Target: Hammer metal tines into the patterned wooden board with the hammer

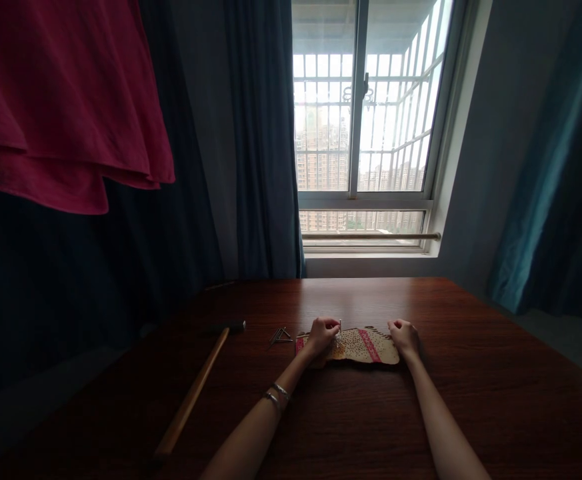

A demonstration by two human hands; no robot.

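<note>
My left hand is closed in a pinch on a thin nail, which stands upright over a tan, flat piece dotted with small dark holes. Pink-red bands cross this piece, and its edges are uneven; it looks like cardboard. At its right end is my right hand, fingers curled and closed, close to the far corner. Whether those fingers grip the edge or something small, I cannot make out. Several loose nails lie in a small heap left of the piece.
A hammer with a long wooden handle and dark head lies on the left of the brown wooden table. Behind the table are a barred window and dark blue curtains. A pink-red cloth hangs at upper left.
</note>
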